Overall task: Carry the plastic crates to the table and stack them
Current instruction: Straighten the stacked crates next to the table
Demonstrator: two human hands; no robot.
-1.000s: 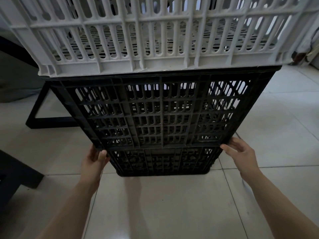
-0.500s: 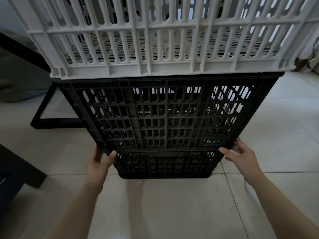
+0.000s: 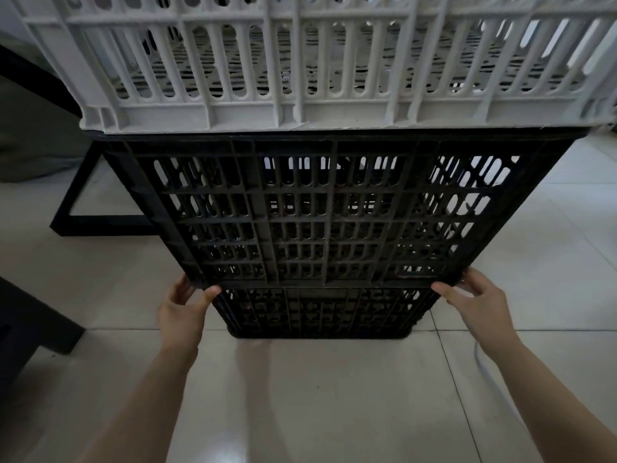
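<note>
A stack of crates stands on the tiled floor in front of me. A white slatted crate (image 3: 320, 75) is on top. Beneath it sits a black lattice crate (image 3: 334, 212), and a second black crate (image 3: 317, 312) rests on the floor at the bottom. My left hand (image 3: 182, 312) grips the lower left corner of the middle black crate, thumb on the front face and fingers curled behind the edge. My right hand (image 3: 477, 300) holds the lower right corner of the same crate in the same way.
A black table frame (image 3: 100, 225) with a leg and floor bar stands behind the stack at the left. A dark piece of furniture (image 3: 30, 325) juts in at the left edge. Glossy pale floor tiles (image 3: 317, 396) spread around and toward me.
Both hands have closed in on the middle black crate's lower corners, thumbs now hooked over its bottom edge. The view has moved nearer to the stack.
</note>
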